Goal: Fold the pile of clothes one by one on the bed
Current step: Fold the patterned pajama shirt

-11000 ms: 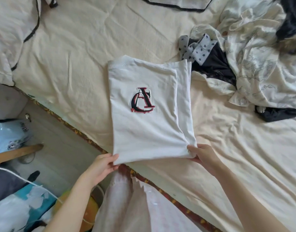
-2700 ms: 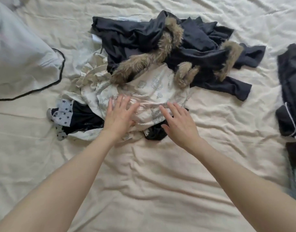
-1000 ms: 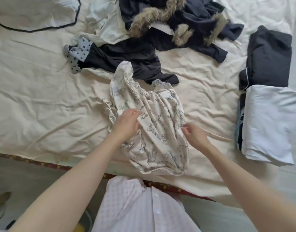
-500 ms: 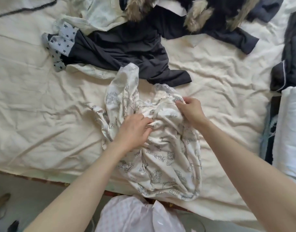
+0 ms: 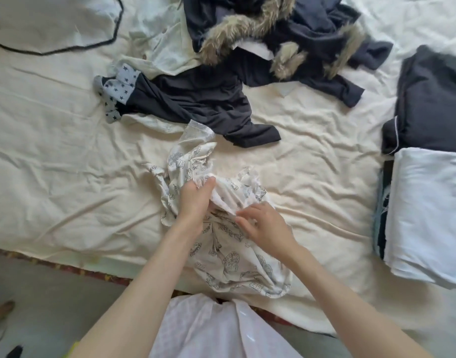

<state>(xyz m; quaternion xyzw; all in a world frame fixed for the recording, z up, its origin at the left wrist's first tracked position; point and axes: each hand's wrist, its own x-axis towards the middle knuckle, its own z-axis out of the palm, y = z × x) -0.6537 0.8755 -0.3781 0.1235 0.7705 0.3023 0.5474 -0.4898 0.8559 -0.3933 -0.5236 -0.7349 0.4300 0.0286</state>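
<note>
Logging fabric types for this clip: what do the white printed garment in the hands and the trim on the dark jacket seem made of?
White printed garment: thin, matte, soft knit, probably cotton; it bunches into fine creases. Dark jacket: its tan-grey trim looks like fur, likely faux; shaggy fibres show.

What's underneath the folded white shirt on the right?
The folded white shirt tops a stack; only dark and blue edges show beneath. What they are is covered.

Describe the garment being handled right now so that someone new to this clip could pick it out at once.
On the cream bed sheet, look at the near edge in the middle, just below the unfolded dark pile. The printed garment lies crumpled there, gripped by the left hand and right hand. Alone among its neighbours, it is off-white with grey line drawings.
</note>
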